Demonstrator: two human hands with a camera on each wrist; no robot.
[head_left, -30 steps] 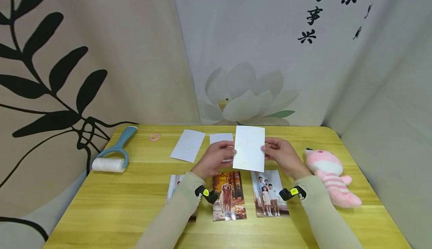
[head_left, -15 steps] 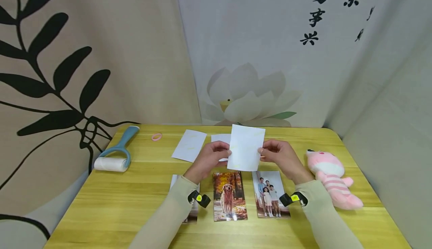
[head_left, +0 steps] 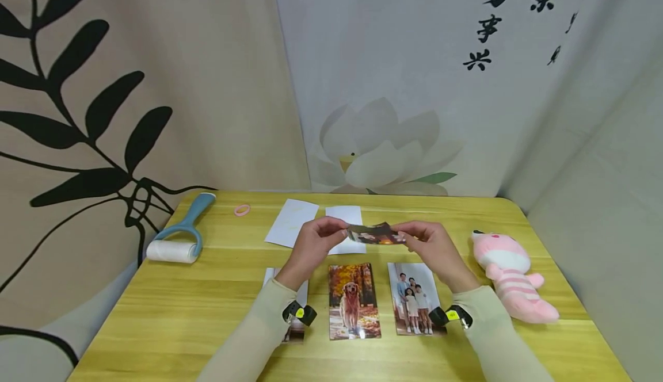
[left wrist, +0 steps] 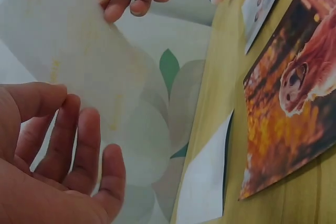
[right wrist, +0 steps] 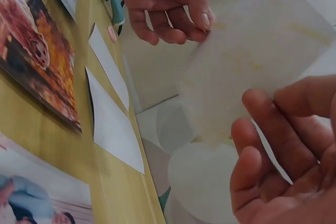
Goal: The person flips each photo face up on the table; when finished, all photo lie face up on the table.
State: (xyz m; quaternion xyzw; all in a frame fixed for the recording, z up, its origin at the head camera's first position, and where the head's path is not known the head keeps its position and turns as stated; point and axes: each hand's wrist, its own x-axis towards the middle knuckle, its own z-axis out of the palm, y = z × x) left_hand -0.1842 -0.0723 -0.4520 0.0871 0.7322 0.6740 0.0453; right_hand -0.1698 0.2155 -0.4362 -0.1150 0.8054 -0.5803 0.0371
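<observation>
Left fingers [head_left: 335, 237] | right fingers [head_left: 410, 228] | photo [head_left: 375, 235] between, pinched at opposite edges

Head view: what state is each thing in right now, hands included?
Held photo, raised, tipped nearly edge-on, printed side showing
Left hand, pinching its left edge
Right hand, pinching its right edge
Dog photo, face up
Family photo, face up
Left photo, face up, partly hidden
Left white card, white side up
Right white card, white side up, partly hidden
Lint roller, lying down
Pink ring, lying flat
Plush toy, lying down
</observation>
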